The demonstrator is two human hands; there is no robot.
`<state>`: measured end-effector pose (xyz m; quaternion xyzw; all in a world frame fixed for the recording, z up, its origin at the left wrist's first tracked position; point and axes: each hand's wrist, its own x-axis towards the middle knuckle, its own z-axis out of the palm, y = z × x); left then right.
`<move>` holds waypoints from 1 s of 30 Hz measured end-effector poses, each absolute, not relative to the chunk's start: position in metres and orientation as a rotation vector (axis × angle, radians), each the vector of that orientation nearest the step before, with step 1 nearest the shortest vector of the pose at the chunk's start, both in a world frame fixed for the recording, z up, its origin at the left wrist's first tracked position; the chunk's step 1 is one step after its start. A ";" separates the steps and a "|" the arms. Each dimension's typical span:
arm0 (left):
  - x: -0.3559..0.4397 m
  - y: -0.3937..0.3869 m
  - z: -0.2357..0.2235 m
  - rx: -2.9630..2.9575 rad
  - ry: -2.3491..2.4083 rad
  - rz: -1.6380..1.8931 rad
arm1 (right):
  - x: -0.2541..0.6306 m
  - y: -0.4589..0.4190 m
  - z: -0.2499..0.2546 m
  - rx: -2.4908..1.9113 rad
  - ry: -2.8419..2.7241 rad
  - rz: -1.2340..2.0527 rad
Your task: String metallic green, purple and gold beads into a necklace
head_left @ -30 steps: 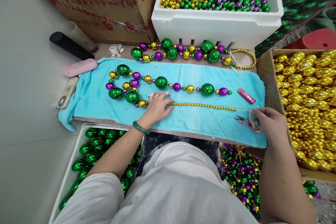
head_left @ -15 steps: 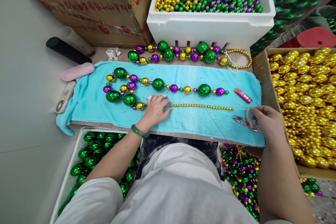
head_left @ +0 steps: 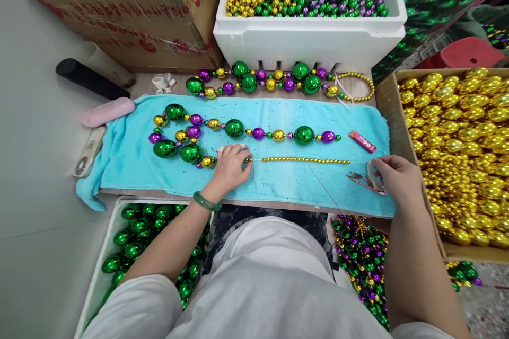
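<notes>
A strand of green, purple and gold beads (head_left: 234,128) lies looped on the blue towel (head_left: 278,190). Near its lower end my left hand (head_left: 230,169) rests with fingers curled over small gold beads beside a larger gold bead (head_left: 208,162). A bare bit of string separates these from a straight row of small gold beads (head_left: 306,160). Past the row, my right hand (head_left: 400,177) pinches the thin string between thumb and fingers. Just by those fingers are a pale looped item (head_left: 371,175), partly covered, and small thread snips (head_left: 360,181). A pink labelled packet (head_left: 362,142) lies above them.
A finished-looking bead strand (head_left: 249,83) lies behind the towel. A white foam box (head_left: 310,37) of small beads and a cardboard box (head_left: 131,26) of purple beads stand at the back. Gold beads fill a box (head_left: 405,132) at right; green beads fill a white bin (head_left: 99,254) lower left.
The row of small gold beads has slid slightly right along the string, leaving a bare gap beside my left hand. The whole view has shifted a little; both hands keep their grips.
</notes>
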<state>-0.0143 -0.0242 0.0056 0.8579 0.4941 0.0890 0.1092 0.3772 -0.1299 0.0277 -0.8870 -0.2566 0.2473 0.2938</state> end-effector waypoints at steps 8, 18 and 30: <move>0.018 -0.024 -0.007 2.550 1.298 0.345 | 0.378 -0.130 0.029 -2.350 -0.708 0.654; 0.008 -0.025 0.001 2.580 1.354 0.267 | 0.375 -0.127 0.034 -2.322 -0.698 0.679; 0.029 -0.026 -0.006 2.597 1.290 0.324 | 0.381 -0.131 0.024 -2.270 -0.734 0.635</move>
